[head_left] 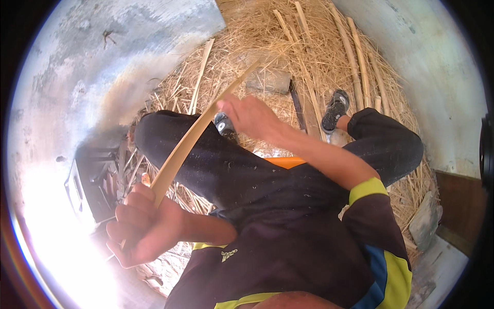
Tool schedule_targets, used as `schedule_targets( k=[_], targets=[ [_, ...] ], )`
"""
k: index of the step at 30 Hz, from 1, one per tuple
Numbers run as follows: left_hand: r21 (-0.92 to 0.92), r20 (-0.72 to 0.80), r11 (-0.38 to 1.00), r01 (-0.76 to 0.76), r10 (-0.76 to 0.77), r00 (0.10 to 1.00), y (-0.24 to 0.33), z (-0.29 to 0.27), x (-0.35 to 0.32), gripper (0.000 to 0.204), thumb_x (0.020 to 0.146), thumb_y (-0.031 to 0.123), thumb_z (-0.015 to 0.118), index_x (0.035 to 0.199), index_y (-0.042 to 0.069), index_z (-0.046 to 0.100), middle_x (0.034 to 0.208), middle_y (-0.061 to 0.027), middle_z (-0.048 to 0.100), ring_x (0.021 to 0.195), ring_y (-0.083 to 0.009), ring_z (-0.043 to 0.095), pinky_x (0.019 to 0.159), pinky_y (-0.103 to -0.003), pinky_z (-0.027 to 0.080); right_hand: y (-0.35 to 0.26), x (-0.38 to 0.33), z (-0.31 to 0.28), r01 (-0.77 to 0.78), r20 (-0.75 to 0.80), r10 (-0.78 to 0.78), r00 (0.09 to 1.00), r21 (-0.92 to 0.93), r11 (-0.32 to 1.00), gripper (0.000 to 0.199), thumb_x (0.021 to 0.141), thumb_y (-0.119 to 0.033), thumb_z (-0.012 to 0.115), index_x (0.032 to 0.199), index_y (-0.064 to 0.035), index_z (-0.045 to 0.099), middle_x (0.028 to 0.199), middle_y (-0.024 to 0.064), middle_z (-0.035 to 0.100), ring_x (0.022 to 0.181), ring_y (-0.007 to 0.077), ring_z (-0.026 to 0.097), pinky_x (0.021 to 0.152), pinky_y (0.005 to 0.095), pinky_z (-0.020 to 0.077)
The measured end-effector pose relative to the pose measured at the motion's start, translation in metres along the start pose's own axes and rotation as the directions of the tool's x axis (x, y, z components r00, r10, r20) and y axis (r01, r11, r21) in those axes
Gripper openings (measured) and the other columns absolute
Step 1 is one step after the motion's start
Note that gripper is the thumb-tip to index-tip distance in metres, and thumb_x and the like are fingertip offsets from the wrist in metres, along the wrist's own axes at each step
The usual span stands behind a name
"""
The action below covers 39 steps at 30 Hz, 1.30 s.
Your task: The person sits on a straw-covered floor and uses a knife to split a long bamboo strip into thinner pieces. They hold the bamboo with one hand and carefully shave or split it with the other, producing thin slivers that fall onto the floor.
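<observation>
L hand [141,229]: clenched round near end of bamboo strip [188,144], anchoring it low by hip.
R hand [247,114]: grasping strip further up, past knee; looks to steady/bend it.
Strip: runs diagonally over L thigh, both ends held, thigh likely as brace.
Floor: straw [309,56], bamboo poles [355,56] at far edge, knife-like blade [297,105] nr R shoe [334,109].

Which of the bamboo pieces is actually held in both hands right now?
The flat pale bamboo strip running diagonally over the left knee: left hand holds its near end, right hand farther up. The round bamboo poles lie untouched on the straw by the wall.
</observation>
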<state>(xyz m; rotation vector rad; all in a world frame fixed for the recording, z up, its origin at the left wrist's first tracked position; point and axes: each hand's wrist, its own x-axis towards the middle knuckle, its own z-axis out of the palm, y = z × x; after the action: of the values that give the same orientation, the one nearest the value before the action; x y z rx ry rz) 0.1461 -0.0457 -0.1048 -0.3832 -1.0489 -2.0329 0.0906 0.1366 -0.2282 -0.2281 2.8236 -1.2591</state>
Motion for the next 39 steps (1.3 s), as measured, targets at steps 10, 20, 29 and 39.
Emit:
schedule_targets(
  k=[10,20,29,39],
  targets=[
    [-0.140,0.181,0.982,0.126,-0.099,0.978,0.009,-0.001,-0.009,0.040,0.082,0.036,0.038,0.052,0.018,0.020,0.044,0.0024,0.012,0.040,-0.0097,0.008,0.044,-0.027,0.014,-0.017,-0.030,-0.006,-0.018,-0.066,0.015,0.998,-0.052,0.998,0.039,0.097,-0.033,0.037,0.087,-0.0002,0.055,0.056,0.0246,0.054,0.057,0.0447,0.055,0.055,0.0510,0.0450],
    [-0.112,0.342,0.992,0.063,-0.021,0.940,0.008,0.001,-0.011,0.042,0.088,0.033,0.033,0.051,0.014,0.025,0.040,0.0017,0.018,0.034,-0.0097,0.014,0.038,-0.028,0.013,0.001,-0.028,0.010,0.025,-0.116,-0.033,0.993,-0.070,0.997,0.039,0.097,-0.033,0.036,0.089,-0.0002,0.056,0.050,0.0221,0.051,0.050,0.0403,0.053,0.053,0.0497,0.0442],
    [-0.083,0.318,0.996,0.013,0.014,0.948,0.004,-0.003,-0.009,0.043,0.090,0.031,0.031,0.051,0.014,0.026,0.040,0.0025,0.018,0.033,-0.0088,0.014,0.037,-0.026,0.013,0.041,-0.015,0.027,0.122,-0.164,-0.139,0.977,-0.109,0.987,0.038,0.098,-0.032,0.035,0.088,-0.0025,0.055,0.045,0.0161,0.048,0.043,0.0328,0.053,0.045,0.0454,0.0429],
    [-0.065,0.368,0.998,0.005,0.019,0.930,0.004,-0.001,-0.006,0.042,0.091,0.030,0.030,0.051,0.014,0.026,0.041,0.0036,0.018,0.033,-0.0079,0.015,0.037,-0.025,0.013,0.076,0.014,0.016,-0.135,-0.134,0.112,0.985,-0.179,0.974,0.037,0.096,-0.032,0.036,0.086,0.0001,0.053,0.049,0.0197,0.052,0.051,0.0388,0.057,0.050,0.0491,0.0448]
  ],
)
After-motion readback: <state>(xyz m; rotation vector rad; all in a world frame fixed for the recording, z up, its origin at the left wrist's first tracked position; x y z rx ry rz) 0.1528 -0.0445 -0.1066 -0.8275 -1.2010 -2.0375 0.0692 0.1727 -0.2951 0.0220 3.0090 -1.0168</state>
